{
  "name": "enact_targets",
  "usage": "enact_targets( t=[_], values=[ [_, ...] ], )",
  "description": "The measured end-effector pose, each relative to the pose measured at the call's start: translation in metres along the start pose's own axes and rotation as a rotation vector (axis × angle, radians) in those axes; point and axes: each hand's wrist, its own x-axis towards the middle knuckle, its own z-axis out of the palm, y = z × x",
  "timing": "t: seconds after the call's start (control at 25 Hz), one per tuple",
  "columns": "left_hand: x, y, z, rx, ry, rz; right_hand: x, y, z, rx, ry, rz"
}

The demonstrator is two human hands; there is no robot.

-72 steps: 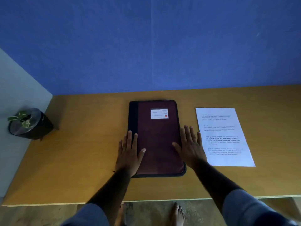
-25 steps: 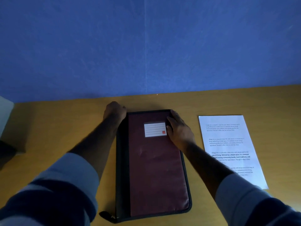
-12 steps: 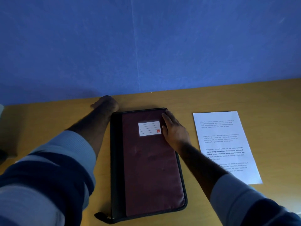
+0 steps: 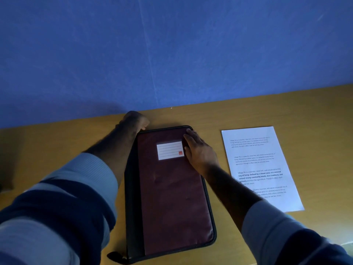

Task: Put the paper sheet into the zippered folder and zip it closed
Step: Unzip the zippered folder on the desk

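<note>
The left hand (image 4: 136, 120) is curled into a closed grip at the folder's (image 4: 172, 192) far-left corner, at about 11 o'clock of the cover. What is pinched there is hidden by the knuckles; the zip pull is judged the likely object, since the zip must be run open before anything goes in, but this cannot be told for certain. The right hand (image 4: 199, 153) is laid flat and open on the cover near the far-right corner, at about 1 o'clock, fingers spread, gripping nothing. It is judged to be placed there as a brace, so that the folder is kept from sliding or lifting while the other corner is worked.

The folder is seen lying closed and flat on the worktop (image 4: 286, 111), long axis running from 12 to 6 o'clock, label (image 4: 169, 150) toward the far end. A dark tab (image 4: 114, 256) is seen projecting at its near-left corner, at 7 o'clock; whether it is a zip pull or a strap end cannot be told.

The sheet (image 4: 261, 167) is left lying face up at 3 o'clock of the folder, just beside it and not touching, partly crossed by the right forearm. It is within easy reach of the right hand once the cover is opened. The task is judged barely begun.
</note>
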Motion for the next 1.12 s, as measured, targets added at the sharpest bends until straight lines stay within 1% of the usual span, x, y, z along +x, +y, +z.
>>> enact_targets(
  t=[0.04,0.12,0.24,0.4,0.52,0.6,0.68,0.72,0.8,0.88,0.96,1.12],
  values=[
    [-0.001,0.004,0.004,0.046,0.018,0.021,0.0,0.0,0.001,0.02,0.014,-0.012],
    [-0.015,0.022,0.011,0.067,0.024,0.038,0.001,0.0,0.004,0.054,0.026,-0.003],
    [-0.031,0.044,0.028,0.1,0.068,0.11,0.001,-0.003,0.003,0.083,0.055,0.018],
    [-0.042,0.067,0.048,0.096,0.072,0.191,0.001,-0.002,0.001,0.107,0.049,0.014],
    [-0.05,0.084,0.062,0.15,0.063,0.309,0.002,0.003,0.003,0.026,-0.005,-0.067],
    [-0.058,0.096,0.069,0.216,0.067,0.379,0.001,0.011,0.006,-0.059,-0.046,-0.044],
    [-0.062,0.105,0.075,0.254,0.053,0.407,0.0,0.02,0.005,-0.075,-0.059,0.02],
    [-0.063,0.106,0.077,0.251,0.038,0.414,-0.001,0.026,0.004,-0.056,-0.043,0.045],
    [-0.063,0.106,0.082,0.253,0.025,0.427,0.0,0.036,-0.002,-0.032,0.047,0.072],
    [-0.061,0.104,0.086,0.283,0.031,0.451,0.007,0.042,-0.01,-0.086,0.104,0.078],
    [-0.061,0.099,0.085,0.291,0.013,0.488,0.016,0.046,-0.017,-0.121,0.089,0.079],
    [-0.048,0.081,0.073,0.247,-0.086,0.582,0.035,0.051,-0.028,-0.128,0.036,0.058]
  ],
)
